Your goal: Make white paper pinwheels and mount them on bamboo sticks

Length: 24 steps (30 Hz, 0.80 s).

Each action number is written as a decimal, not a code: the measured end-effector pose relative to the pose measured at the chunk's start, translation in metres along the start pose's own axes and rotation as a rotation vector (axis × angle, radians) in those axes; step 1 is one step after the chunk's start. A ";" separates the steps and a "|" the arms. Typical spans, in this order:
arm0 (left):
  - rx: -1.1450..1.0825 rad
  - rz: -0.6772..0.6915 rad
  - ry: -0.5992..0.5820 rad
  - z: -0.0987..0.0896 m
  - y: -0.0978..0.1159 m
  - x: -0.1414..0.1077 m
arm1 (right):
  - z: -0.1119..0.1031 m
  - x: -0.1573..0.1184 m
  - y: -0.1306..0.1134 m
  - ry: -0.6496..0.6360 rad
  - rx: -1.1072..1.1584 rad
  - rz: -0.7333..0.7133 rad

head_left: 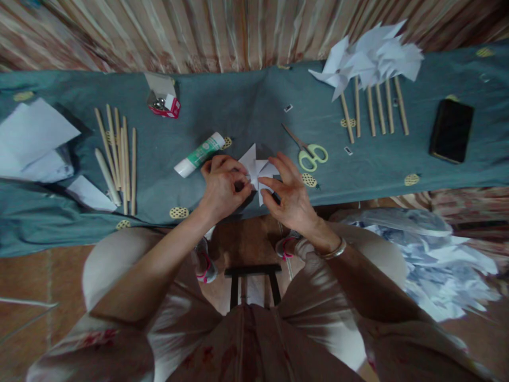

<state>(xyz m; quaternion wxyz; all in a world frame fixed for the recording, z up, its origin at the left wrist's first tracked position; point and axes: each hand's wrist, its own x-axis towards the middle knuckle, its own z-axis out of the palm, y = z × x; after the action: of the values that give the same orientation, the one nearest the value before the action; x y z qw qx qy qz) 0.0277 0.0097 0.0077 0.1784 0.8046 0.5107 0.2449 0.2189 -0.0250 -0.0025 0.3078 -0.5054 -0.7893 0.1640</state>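
A white paper pinwheel [255,168] lies between my two hands near the table's front edge, its pointed blades folded inward. My left hand [225,185] is closed on its left side, thumb and fingers pinched near the centre; part of the paper is hidden behind them. My right hand [287,195] grips the right blades with bent fingers and thumb. Just beyond my left hand lies a green and white glue stick [200,154]. Scissors [312,155] with light green handles rest to the right of my right hand.
Wooden sticks [124,159] and white paper sheets [35,135] lie at the left. An opened small box [164,101] holds shiny metal pieces. Finished pinwheels [374,55] on sticks lie back right, near a black phone [452,130]. A bag of white paper pieces [441,265] sits below right.
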 end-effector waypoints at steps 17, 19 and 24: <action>-0.008 -0.003 -0.029 -0.002 0.002 0.002 | 0.004 0.002 -0.002 -0.024 -0.058 -0.021; -0.001 -0.002 -0.040 -0.003 0.003 0.001 | 0.004 0.002 -0.003 -0.034 -0.103 -0.039; -0.012 -0.033 -0.044 -0.004 0.006 0.001 | 0.008 0.002 -0.003 -0.012 -0.108 -0.076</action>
<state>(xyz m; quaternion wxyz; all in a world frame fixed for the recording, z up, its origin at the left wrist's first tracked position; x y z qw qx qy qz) 0.0302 0.0083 0.0149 0.1982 0.8003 0.5183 0.2274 0.2111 -0.0236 -0.0063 0.2813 -0.4900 -0.8174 0.1123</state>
